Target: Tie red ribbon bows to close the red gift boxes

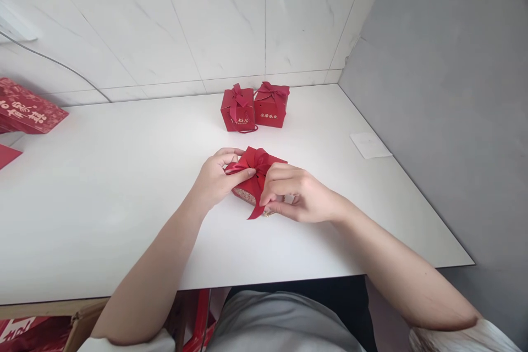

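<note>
A red gift box (246,194) with gold printing stands on the white table between my hands. Tied over its top is a red ribbon (259,160) with a bow. My left hand (218,179) is closed at the box's left side, its thumb pressing the ribbon near the knot and its other fingers behind the bow's left loop. My right hand (291,192) pinches the ribbon's tail at the front, and the free end hangs past the fingertips. Part of the box's right side is hidden behind my right hand.
Two finished-looking red boxes with bows, a left one (237,110) and a right one (272,107), stand near the tiled wall. A white paper square (370,145) lies at right. Red packaging (31,107) rests at far left. Below the table edge is a cardboard carton (88,316).
</note>
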### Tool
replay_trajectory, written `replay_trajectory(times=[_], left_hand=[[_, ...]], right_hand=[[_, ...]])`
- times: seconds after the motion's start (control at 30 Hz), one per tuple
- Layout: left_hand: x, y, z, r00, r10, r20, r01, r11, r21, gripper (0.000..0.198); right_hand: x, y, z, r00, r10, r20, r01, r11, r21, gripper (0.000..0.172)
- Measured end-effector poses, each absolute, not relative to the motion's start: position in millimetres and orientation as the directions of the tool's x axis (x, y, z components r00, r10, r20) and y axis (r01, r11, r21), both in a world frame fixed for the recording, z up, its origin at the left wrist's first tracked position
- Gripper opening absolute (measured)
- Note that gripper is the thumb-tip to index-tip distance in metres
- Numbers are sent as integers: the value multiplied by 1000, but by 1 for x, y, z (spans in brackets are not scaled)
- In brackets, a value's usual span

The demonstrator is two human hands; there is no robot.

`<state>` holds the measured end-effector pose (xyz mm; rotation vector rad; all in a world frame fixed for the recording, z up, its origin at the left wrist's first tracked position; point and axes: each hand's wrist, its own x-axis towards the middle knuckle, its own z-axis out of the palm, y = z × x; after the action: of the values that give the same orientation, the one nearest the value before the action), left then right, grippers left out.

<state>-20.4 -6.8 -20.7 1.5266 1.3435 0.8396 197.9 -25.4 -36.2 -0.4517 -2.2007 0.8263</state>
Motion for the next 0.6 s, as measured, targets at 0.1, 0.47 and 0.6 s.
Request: replay_trajectory(times=[0.1,0.47,0.6], left_hand=[[-19,-8,-20,178,982,-68,394,-7,919,22],[-22,-5,-19,194,976,-95,345,23,938,32],[-19,-8,-20,157,986,-63,375,0,927,39]], right_hand=[[199,-23,-36,-712,513,479,28,703,-711,10],[221,-18,-24,-314,895,316,219,392,-893,32],[228,-11,-28,-397,917,-38,349,113,-930,57]])
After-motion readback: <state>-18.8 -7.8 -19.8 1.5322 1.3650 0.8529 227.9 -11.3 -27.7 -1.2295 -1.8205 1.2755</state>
